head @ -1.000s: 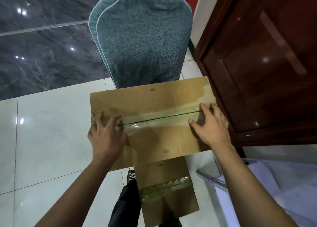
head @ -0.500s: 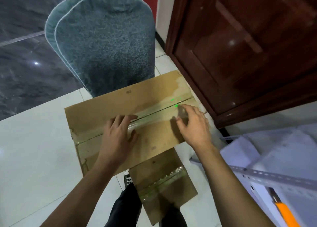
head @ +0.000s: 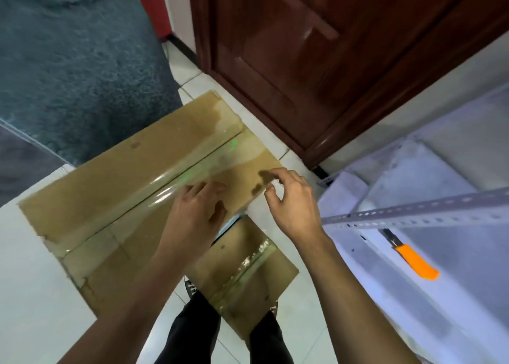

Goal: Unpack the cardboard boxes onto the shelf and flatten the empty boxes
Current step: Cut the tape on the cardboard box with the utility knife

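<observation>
The taped cardboard box (head: pixel 132 198) is pressed flat-fingered by the left hand (head: pixel 197 212), while the right hand (head: pixel 292 201) is seemingly held loosely curled, empty, at its corner.

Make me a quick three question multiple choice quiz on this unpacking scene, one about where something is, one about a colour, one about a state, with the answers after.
1. Where does the utility knife lie?
A. On the large box
B. On the white metal shelf, right of the boxes
C. On the floor by the door

2. What colour is the knife's handle?
A. Orange
B. Green
C. Black

3. What is the state of the large cardboard box?
A. Flaps open, contents showing
B. Flattened on the floor
C. Closed, clear tape along its top seam

Answers:
1 B, the knife rests on the shelf surface below the perforated metal rail.
2 A, the handle is bright orange.
3 C, glossy tape runs along the seam, and the left hand rests flat on the top, while the right hand hovers at its right edge.
</observation>
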Demonstrator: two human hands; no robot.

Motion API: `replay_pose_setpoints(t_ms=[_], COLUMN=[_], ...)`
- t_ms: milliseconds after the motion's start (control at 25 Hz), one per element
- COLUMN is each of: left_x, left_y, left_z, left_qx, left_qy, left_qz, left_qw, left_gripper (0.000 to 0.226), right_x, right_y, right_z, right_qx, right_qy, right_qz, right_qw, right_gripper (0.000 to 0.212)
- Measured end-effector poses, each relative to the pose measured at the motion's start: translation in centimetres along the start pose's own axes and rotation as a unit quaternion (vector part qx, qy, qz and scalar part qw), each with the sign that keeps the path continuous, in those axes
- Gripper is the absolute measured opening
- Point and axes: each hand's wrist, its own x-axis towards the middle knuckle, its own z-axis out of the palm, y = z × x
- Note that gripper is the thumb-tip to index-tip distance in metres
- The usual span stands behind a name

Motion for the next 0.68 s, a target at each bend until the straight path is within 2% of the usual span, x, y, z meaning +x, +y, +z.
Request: replay_pose_setpoints(t_ms=[280, 680], left_x=[-3.1, -7.4], left_y=[5.9, 11.9], left_z=[6.1, 15.4], left_qx=[-0.023, -0.032], left_qy=[-0.015, -0.055], left_qz=[0.075, 0.098], left_qw=[0.997, 0.993], left_gripper=[0.026, 0.023], right_x=[-4.8, -11.6], right_y=[6.8, 18.4], right_z=[-3.8, -7.5], right_qx=[-0.012, -0.016], right_qy=[0.012, 0.017], right_qz=[0.025, 0.050], right_qw=[1.000, 0.998], right_gripper=[0.037, 0.036])
